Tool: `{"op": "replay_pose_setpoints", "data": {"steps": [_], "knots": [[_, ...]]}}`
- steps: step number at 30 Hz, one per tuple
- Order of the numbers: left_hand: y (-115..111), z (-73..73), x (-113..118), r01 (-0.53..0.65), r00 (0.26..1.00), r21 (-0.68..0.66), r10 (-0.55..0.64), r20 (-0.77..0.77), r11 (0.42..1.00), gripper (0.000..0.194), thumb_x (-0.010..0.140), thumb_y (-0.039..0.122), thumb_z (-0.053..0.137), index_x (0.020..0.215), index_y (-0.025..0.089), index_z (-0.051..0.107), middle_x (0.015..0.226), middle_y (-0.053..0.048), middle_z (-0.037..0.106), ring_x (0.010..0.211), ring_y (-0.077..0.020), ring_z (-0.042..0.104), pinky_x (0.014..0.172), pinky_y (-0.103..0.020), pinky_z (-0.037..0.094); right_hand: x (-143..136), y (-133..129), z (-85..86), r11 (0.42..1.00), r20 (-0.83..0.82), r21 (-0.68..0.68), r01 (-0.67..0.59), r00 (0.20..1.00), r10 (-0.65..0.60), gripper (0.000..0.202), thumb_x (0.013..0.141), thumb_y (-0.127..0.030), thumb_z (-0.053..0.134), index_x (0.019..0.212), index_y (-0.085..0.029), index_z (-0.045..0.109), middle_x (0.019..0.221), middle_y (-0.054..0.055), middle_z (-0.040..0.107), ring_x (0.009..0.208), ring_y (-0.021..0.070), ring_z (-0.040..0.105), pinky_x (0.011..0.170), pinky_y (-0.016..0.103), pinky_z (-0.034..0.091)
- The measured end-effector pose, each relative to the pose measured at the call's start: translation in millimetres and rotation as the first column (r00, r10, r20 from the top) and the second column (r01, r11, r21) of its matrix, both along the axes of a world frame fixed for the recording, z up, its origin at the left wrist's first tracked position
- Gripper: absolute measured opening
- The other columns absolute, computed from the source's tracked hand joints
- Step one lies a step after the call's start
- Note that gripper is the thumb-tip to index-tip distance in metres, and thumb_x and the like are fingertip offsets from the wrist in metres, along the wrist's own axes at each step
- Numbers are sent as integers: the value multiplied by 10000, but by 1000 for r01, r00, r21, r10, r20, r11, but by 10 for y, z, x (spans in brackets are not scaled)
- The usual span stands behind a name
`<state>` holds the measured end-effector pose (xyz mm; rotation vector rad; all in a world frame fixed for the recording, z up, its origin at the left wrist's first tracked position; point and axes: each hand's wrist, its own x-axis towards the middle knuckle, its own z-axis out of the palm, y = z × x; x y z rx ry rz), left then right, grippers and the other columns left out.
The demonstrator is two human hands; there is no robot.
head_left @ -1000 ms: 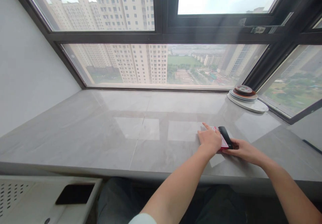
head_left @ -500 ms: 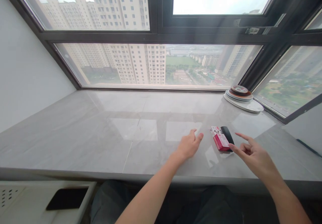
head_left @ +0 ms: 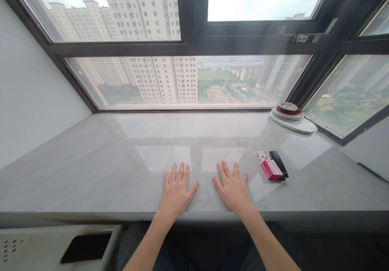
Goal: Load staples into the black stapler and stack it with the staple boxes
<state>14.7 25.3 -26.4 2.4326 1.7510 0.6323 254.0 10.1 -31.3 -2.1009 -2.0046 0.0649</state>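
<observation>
My left hand (head_left: 175, 194) lies palm down on the grey marbled sill (head_left: 91, 173), fingers spread, holding nothing. To its right, my right hand (head_left: 233, 190) rests flat the same way, also empty. Beyond the right hand's fingertips, apart from it, sits a small red and white box (head_left: 272, 170). A smaller white box with red print (head_left: 263, 156) touches its far end. Along their right side lies a long black object (head_left: 278, 162), perhaps a stapler, partly hidden by the red box.
A stack of plates (head_left: 291, 119) with a brown dish on top stands in the far right corner by the window frame (head_left: 185, 48). Below the sill at left, a white unit (head_left: 36, 246) carries a dark flat panel. The sill's front edge runs under my wrists.
Both hands have moved left, away from the boxes and black object, and now lie flat with fingers spread. The boxes appear to stay in place; the view has shifted slightly.
</observation>
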Motion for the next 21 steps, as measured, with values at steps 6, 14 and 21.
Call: {"op": "replay_pose_setpoints", "data": {"steps": [6,14,21], "knots": [[43,-25,76,6,1000,-17,-5,25,1000,692,979,614,420,1609,359,290,1690,-24,247,1575,-391,78,1236,-653,47,-66,-43,31,1000,24,17,9,1000,-9,651,1039,-577,255,1642,-335,221,1709,-16,170,1564,408,-25,1182,713,-1],[49,-37,18,6,1000,5,-6,-4,1000,691,978,615,422,1610,374,279,1687,-7,256,1572,-388,100,1239,-642,77,-57,-49,33,999,56,39,-15,998,13,662,1037,-603,254,1642,-334,225,1706,-24,171,1565,405,15,1199,689,22],[29,-26,54,-59,985,20,62,-161,998,675,1005,610,351,1618,337,277,1699,-1,215,1579,-356,93,1253,-617,106,-83,-56,2,999,95,34,2,995,-5,682,1035,-608,250,1649,-318,193,1713,-14,145,1564,409,7,1206,672,44]]}}
